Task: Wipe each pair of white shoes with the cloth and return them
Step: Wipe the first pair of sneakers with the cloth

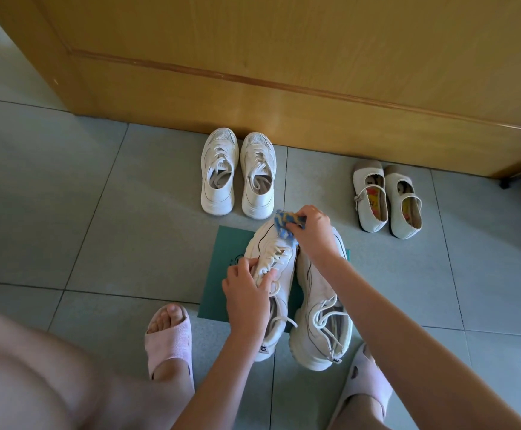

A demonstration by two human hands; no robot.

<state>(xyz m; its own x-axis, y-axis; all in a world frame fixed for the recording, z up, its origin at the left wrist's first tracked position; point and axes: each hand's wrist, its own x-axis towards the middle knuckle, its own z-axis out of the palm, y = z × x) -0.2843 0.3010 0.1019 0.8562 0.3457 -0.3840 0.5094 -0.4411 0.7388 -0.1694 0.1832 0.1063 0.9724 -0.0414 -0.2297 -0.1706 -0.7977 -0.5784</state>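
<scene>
Cloth [285, 225] — blue and yellow, bunched up — lies on the toe of the left shoe [264, 243]. The right hand [313, 234] pinches the cloth between its thumb and curled fingers and presses it down on the upper. The left hand [246, 293] grips the same shoe across the laces, with its fingers curled over the outer side and its thumb on the inner side by the tongue.

This shoe is white and thick-soled, upright, with its toe toward the door [284, 57] and its heel toward the person. Its mate, the right shoe [323, 315], stands just beside it, pointing the same way with its laces loose. Whether their sides touch I cannot tell. Both stand on a green mat [226, 259] that lies flat on the grey tile floor [66, 197]. Their heels reach past the mat's near edge.

Beyond the mat, near the foot of the door, a white mesh pair [219, 178] stands upright, side by side, toes to the door. To the right, well apart from the mat, a pale strap pair [369, 200] with patterned insoles points the same way — its two shoes are close together.

The person's feet are in pink slippers. The left slipper [167, 339] is near the mat's near corner and the right slipper [361, 386] is just beside the right shoe's heel. A bare leg fills the lower left corner, blurred.
</scene>
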